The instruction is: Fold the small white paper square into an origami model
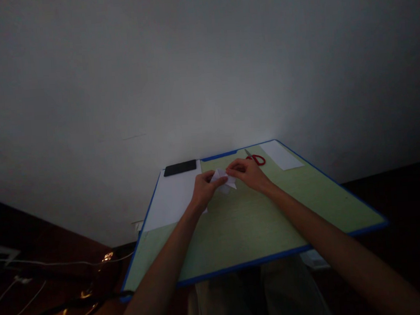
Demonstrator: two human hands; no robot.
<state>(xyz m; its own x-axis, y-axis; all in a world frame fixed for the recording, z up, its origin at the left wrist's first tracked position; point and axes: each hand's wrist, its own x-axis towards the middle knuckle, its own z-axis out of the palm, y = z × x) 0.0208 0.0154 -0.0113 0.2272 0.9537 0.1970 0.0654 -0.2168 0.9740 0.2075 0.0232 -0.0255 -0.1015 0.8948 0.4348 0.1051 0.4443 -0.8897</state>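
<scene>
Centrally, the folded paper [225, 190] lies between both hands, over the far half of the surface [258, 231]. The left hand [204, 188] pinches it beneath the thumb; the right hand [247, 172] nips its right edge with the fingertips. Steady support and light, even pressure should keep creases sharp. Paper: white, thin, angular. Surface: flat, pale green, blue-edged.

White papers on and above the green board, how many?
I see 3: a folded piece between the left hand and right hand, a large sheet under the black flat object, and a strip at far right. Others may be hidden.
</scene>
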